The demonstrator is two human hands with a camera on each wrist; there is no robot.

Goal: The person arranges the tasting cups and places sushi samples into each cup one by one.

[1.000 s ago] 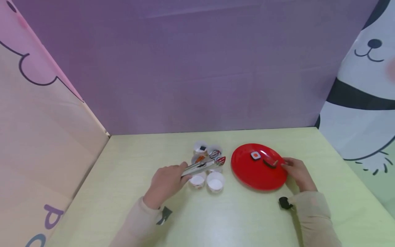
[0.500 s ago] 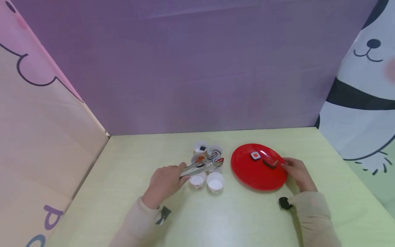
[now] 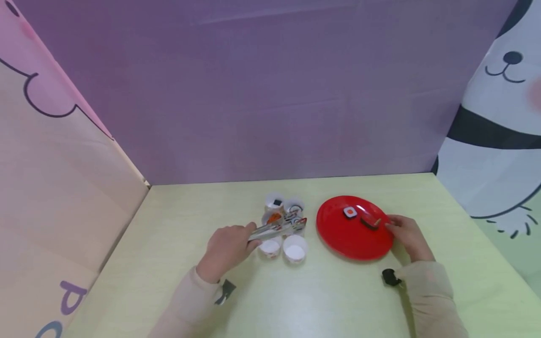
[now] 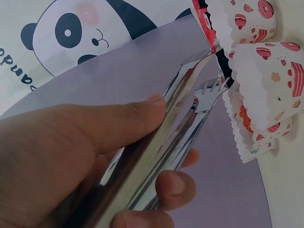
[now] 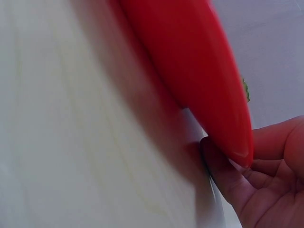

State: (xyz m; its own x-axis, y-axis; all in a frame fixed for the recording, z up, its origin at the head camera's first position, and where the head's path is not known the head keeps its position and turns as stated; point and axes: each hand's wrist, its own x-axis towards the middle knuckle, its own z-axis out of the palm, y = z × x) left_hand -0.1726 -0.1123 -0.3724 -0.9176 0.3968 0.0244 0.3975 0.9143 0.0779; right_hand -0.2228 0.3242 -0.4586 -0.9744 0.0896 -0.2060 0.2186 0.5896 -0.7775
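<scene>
Metal tongs [image 4: 137, 175] sat in your left hand [image 3: 228, 246], its grip closed round them with thumb [image 4: 137, 116] on one side and fingers [image 4: 176, 186] on the other, presumably so a squeeze could work the forked tips [image 4: 208, 97], which reached over the clustered paper cups [image 4: 266, 83] on the worktop [image 3: 190, 213]; I could not tell whether those tips pinched anything. Your right hand [image 3: 410, 237] pinched the right edge of the red plate [image 3: 346, 239], likely to steady it just beside the cups, within the tongs' reach; a white-and-orange roll [image 3: 350, 213] and a dark piece [image 3: 369, 224] lay near each other on it.
</scene>
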